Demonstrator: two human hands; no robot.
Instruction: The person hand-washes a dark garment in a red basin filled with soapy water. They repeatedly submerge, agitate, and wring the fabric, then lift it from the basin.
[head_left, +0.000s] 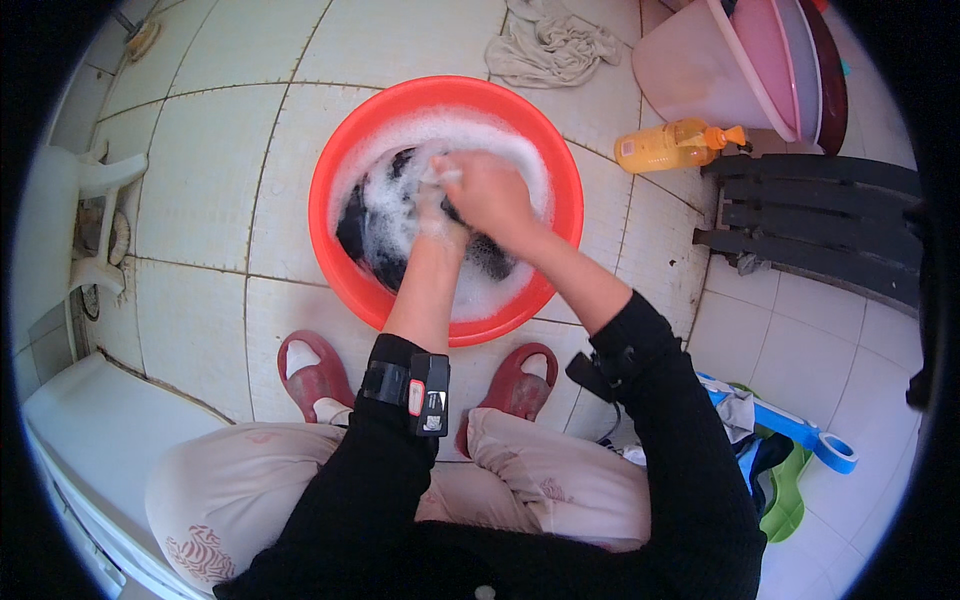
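Observation:
A red plastic basin [330, 250] on the tiled floor holds white suds and a wet, dark cloth [385, 262]. Both of my hands are together over the middle of it. My right hand [487, 195], slightly blurred, has its fingers curled in, with a dark bit of the cloth showing beneath it. Close against it on the left, my left hand [432, 198] is coated in foam. Suds and the right hand hide its fingers. Both wrists lie inside the basin's rim.
A crumpled pale rag [555, 48] lies beyond the basin. To the right are an orange pump bottle [668, 147] on its side, stacked pink tubs [700, 65] and a dark slatted plastic piece [820, 215]. My red slippers [318, 375] stand near the basin. A white plastic chair [60, 220] is at left.

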